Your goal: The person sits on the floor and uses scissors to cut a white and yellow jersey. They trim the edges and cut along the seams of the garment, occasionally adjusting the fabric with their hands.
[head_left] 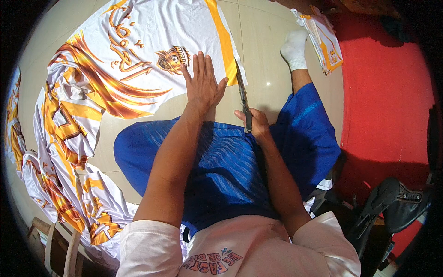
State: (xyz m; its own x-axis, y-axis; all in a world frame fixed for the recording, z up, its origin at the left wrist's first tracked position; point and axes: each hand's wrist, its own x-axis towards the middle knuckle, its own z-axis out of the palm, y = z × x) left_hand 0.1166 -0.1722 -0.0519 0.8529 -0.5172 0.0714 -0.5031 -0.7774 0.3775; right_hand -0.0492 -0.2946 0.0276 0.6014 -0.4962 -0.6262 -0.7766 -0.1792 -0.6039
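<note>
A white printed fabric piece (152, 27) with orange and yellow patterns lies flat on the tiled floor in front of me. My left hand (203, 83) rests palm down on it, fingers stretched out, beside a printed round emblem (173, 60). In my right hand (256, 123) is a pair of dark scissors (244, 99), gripped by the handles. The blades point away from me and lie along the fabric's right edge, next to its yellow-orange band (225, 44). Fabric partly hides the blade tips.
Crumpled white and orange printed fabric (69, 134) heaps along the left. A folded stack of similar fabric (320, 39) lies far right, near a red floor covering (387, 97). My outstretched leg ends in a white sock (294, 48). Dark equipment (392, 203) stands lower right, a wooden frame (48, 249) lower left.
</note>
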